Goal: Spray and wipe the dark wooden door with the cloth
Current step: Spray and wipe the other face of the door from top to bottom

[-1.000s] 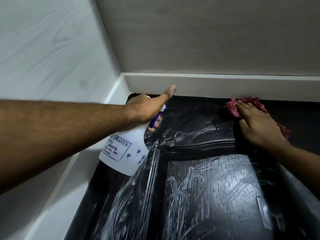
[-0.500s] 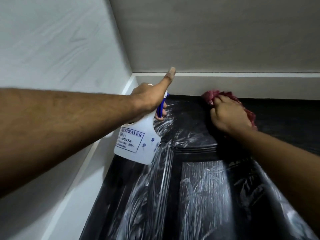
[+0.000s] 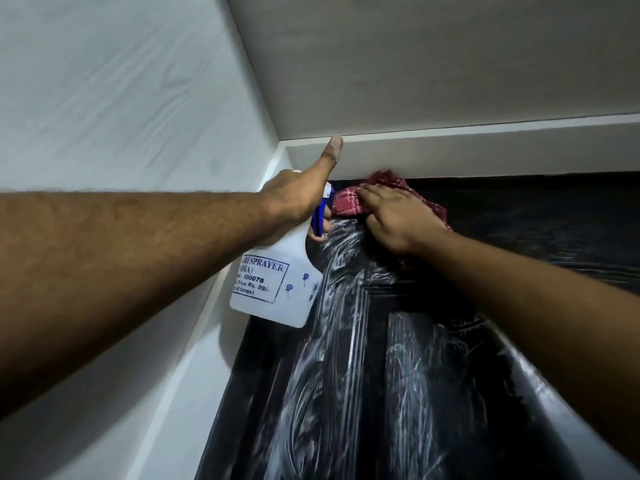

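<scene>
The dark wooden door [image 3: 398, 393] fills the lower middle and right, streaked with white foam. My left hand [image 3: 298, 199] grips the neck of a white spray bottle [image 3: 273, 285] with a blue trigger, thumb pointing up at the frame. My right hand [image 3: 394, 220] presses a red checked cloth [image 3: 349, 204] flat against the door's top left corner, fingers straight. The cloth sits just right of the bottle's nozzle, almost touching it. Part of the cloth is hidden under my palm.
A white door frame [image 3: 450, 150] runs above the door and down its left side [image 3: 194, 358]. A pale wall [image 3: 104, 98] stands on the left and the ceiling [image 3: 415, 57] is close overhead.
My right hand has slid the cloth leftward along the door's top edge, from the right part to beside the spray bottle. The left hand with the bottle stayed near the top left corner.
</scene>
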